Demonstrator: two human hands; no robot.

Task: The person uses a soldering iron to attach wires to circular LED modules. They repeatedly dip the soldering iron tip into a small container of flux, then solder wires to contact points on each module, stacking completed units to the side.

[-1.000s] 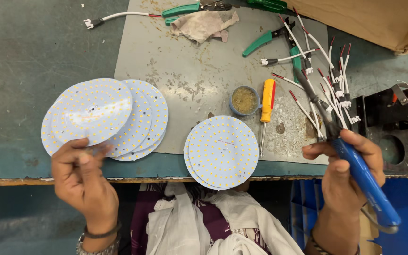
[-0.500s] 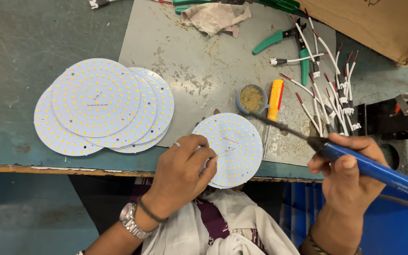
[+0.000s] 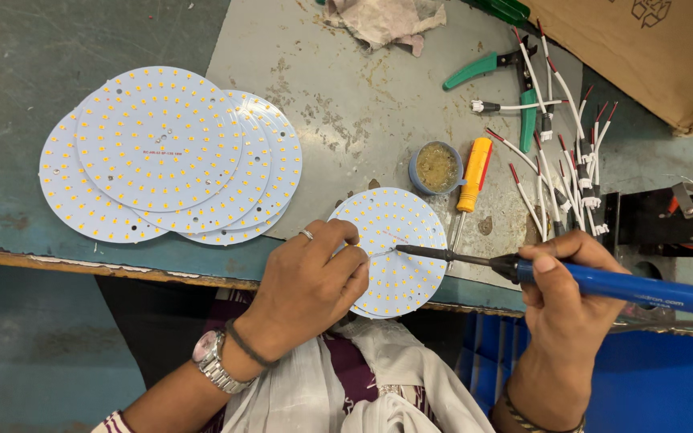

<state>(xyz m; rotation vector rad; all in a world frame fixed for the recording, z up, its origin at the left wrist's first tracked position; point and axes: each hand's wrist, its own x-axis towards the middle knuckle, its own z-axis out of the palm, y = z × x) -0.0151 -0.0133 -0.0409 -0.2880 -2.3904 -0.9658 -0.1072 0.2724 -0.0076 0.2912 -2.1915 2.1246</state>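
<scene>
Since half a second ago, soldering iron tip lowered onto the round LED board.

Left hand (image 3: 314,281), fingers curled, pins the LED board (image 3: 395,250) at the tabletop (image 3: 10,56) front edge, covering its left rim. Right hand (image 3: 575,297) grips the blue soldering iron (image 3: 603,282), tip touching the board's centre; the iron's far end runs off frame. Whether solder wire sits under the left fingertips is unclear.

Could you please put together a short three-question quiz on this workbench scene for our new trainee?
1. True or false: the right hand holds a blue-handled soldering iron.
2. What does the left hand rest on?
A. the round white LED board at the bench edge
B. the green-handled pliers
3. What lies right of the small round tin of flux?

Key: 1 true; 2 A; 3 the yellow-and-orange-handled screwdriver.
</scene>
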